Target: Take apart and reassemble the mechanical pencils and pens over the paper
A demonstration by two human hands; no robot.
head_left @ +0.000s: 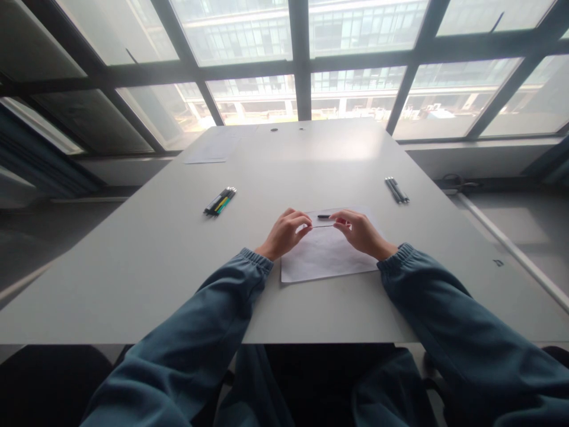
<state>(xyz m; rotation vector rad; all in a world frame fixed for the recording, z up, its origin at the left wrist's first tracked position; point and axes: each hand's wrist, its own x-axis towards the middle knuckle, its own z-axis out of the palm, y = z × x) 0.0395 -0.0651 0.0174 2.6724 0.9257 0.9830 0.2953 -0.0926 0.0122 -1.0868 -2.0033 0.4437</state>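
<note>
Between my two hands stretches a thin dark rod, like a pen refill (322, 226), held level just above the paper. My left hand (288, 230) pinches its left end between thumb and fingers. At the other end my right hand (357, 230) has a similar pinch. A short black pen part (323, 217) lies on the paper just beyond the rod, its right end near or behind my right fingers. Under both hands, a white sheet of paper (324, 261) rests on the table, partly covered by my right wrist.
On the white table (178, 255), a bundle of pens (220, 201) with yellow and green parts lies to the left. Several grey pens (396, 190) lie together at the right. More paper (207, 148) sits at the far left, before the windows.
</note>
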